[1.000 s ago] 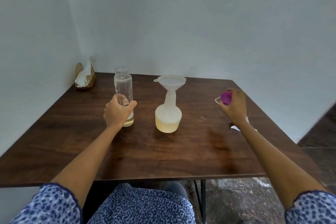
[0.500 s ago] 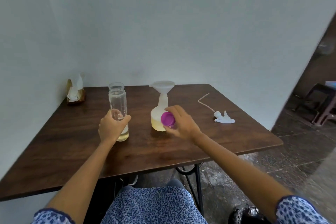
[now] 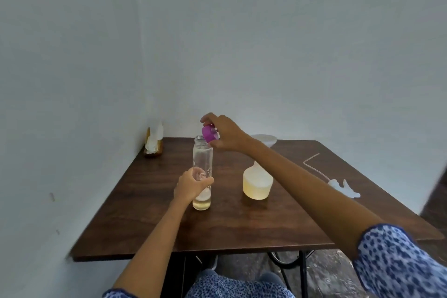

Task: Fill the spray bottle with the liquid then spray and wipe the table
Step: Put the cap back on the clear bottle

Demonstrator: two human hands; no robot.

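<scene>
Gripping the glass jar (image 3: pixel 202 172) low down with curled fingers, the left hand (image 3: pixel 191 187) steadies it on the table (image 3: pixel 154 225). The right hand (image 3: pixel 223 134) pinches the purple lid (image 3: pixel 209 133) at the jar mouth's two o'clock. The spray bottle (image 3: pixel 257 182), holding yellowish liquid and topped by a funnel (image 3: pixel 266 141), stands at the jar's three o'clock.

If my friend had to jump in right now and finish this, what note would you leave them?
Left hand grips the glass jar, upright on the table.
Right hand holds the purple lid just over the jar's open mouth.
Spray bottle is part full of yellowish liquid, funnel in its neck.
Spray head lies on the table at the right; tissues sit in the far left corner.
Left: cap the jar, remove funnel, fit spray head, spray, wipe.
</scene>
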